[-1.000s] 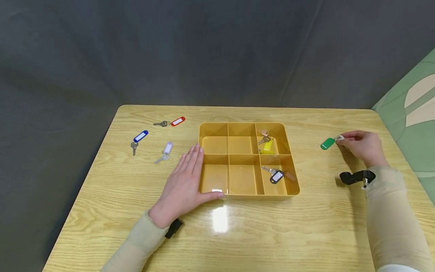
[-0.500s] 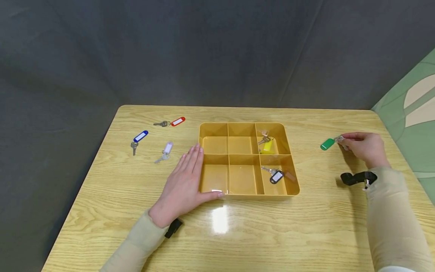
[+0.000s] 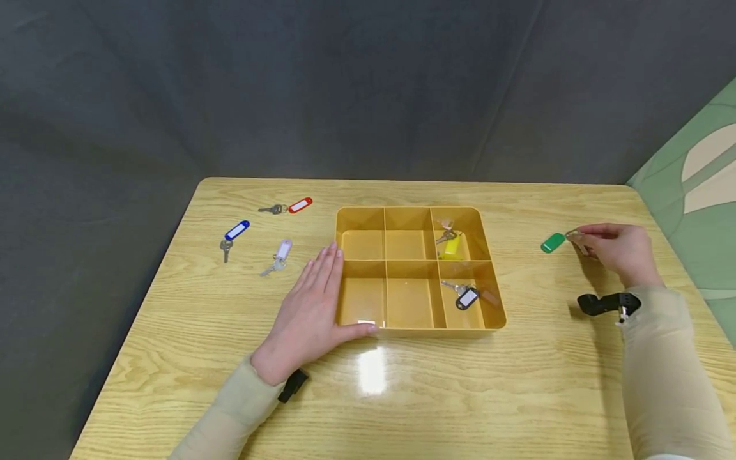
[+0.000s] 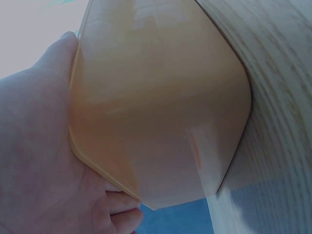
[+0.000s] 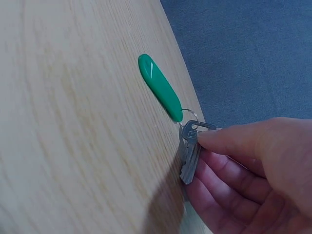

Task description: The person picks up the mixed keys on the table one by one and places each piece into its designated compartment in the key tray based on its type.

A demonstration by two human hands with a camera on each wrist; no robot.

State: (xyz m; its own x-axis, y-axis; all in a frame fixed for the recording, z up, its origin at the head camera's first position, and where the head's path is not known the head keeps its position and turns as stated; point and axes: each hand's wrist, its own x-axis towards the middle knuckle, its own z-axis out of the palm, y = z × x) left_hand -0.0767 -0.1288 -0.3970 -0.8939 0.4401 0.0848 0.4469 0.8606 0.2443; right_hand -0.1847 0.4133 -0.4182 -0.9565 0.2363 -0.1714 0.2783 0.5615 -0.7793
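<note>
My left hand (image 3: 307, 313) rests against the yellow six-compartment tray (image 3: 415, 333), straight fingers along its left side and thumb at the front rim. In the left wrist view the thumb and palm lie along the rim of the tray (image 4: 161, 107). To the right of the tray, my right hand (image 3: 623, 252) pinches a key (image 5: 190, 151) by its head between thumb and fingers. Through a thin ring the key joins a green key tag (image 5: 160, 88), which lies close over the table. That green tag (image 3: 553, 243) points toward the tray in the head view.
The tray's right column holds a key with a yellow tag (image 3: 452, 246) at the back and one with a black tag (image 3: 467, 298) in front. Left on the table lie keys with a red tag (image 3: 300, 205), blue tag (image 3: 237, 230) and lilac tag (image 3: 284, 250).
The right hand has shifted very slightly right, and the key now shows hanging beneath its fingertips. The left hand and the tray stay in place.
</note>
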